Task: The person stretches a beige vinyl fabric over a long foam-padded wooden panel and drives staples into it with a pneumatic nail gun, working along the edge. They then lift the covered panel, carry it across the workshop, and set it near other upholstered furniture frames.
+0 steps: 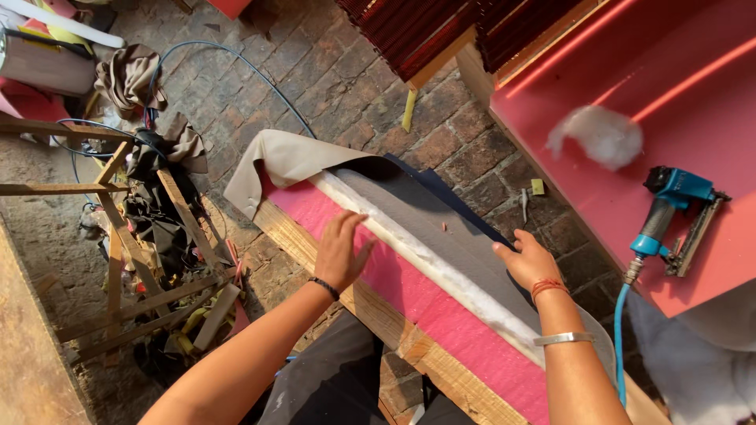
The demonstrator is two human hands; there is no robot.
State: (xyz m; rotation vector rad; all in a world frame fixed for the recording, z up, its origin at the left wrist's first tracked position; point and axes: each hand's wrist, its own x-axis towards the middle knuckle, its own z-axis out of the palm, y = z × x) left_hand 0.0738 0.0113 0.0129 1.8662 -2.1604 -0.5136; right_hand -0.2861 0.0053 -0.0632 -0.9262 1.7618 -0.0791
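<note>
Both hands flat on padded frame: left hand (340, 252) spread open on pink foam (441, 303), right hand (526, 261) fingers loosely curled at grey fabric (441, 216) edge, gripping nothing. Best keep fabric smooth, taut over white wadding strip (409, 236). Beige cloth (287, 157) draped over far end. Blue pneumatic stapler (669, 212) on red board.

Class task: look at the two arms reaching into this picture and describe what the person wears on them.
Both forearms are bare, with no sleeves or gloves. The left hand has a thin black band at its wrist. The right hand has a red thread bracelet at the wrist and a plain silver bangle farther up the forearm.
</note>
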